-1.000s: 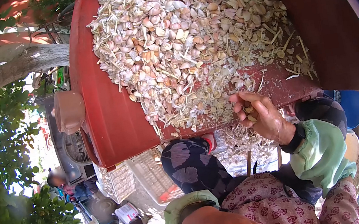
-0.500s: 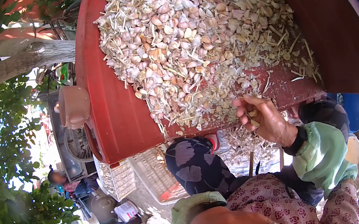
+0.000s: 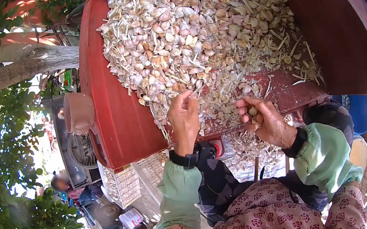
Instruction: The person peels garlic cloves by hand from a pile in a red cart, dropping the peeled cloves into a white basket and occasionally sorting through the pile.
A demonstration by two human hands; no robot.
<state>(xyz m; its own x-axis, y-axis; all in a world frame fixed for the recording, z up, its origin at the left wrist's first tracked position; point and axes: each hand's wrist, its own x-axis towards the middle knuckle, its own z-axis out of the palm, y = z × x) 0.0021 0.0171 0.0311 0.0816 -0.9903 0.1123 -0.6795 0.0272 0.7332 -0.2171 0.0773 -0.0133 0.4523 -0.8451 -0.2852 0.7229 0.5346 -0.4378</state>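
A heap of garlic cloves (image 3: 172, 36), mixed with papery skins and dry stalks, covers much of the red tray-like surface (image 3: 126, 122). My left hand (image 3: 184, 119) is over the heap's near edge, thumb and forefinger pinched together; what they hold, if anything, is too small to name. To its right, my right hand (image 3: 269, 121) is above the near rim with its fingers curled around pale garlic cloves (image 3: 252, 111), partly hidden by the fingers. Both wrists wear dark bands below light green sleeves.
A terracotta-coloured pot (image 3: 79, 112) is at the left side of the red surface. White plastic crates (image 3: 123, 186) stand below left, and a blue barrel (image 3: 362, 113) is at right. Another person (image 3: 79, 192) is farther off at left, near a tree trunk (image 3: 26, 64).
My left hand has moved up and forward from near my lap to the edge of the garlic heap. My right hand stays in nearly the same place, still curled around cloves.
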